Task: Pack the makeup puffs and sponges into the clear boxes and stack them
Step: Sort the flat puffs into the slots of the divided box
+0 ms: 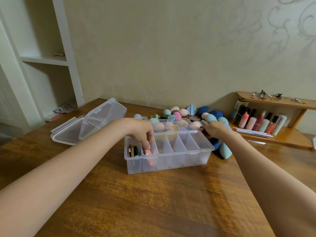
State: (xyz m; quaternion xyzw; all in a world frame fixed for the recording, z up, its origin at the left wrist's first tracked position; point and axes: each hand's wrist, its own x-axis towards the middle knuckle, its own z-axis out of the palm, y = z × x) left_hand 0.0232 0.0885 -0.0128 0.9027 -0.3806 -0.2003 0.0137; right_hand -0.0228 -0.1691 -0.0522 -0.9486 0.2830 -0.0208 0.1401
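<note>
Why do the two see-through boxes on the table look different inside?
The near box has mostly bare slots, with flat puffs standing only at its left end, where the left hand reaches in. The far box behind it holds round sponges across its slots. The near box sits closest to the person; the far box sits by the loose sponge pile. Both are clear, divided and lidless.

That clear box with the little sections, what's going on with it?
A person is filling the clear divided box on the wooden table with makeup puffs. The left hand is tucking a pink puff into the second section; the first already holds several flat puffs, and the other sections look empty. The right hand is holding a teal sponge at the loose sponge pile. A second box sits behind, and two lids lie to the left.
</note>
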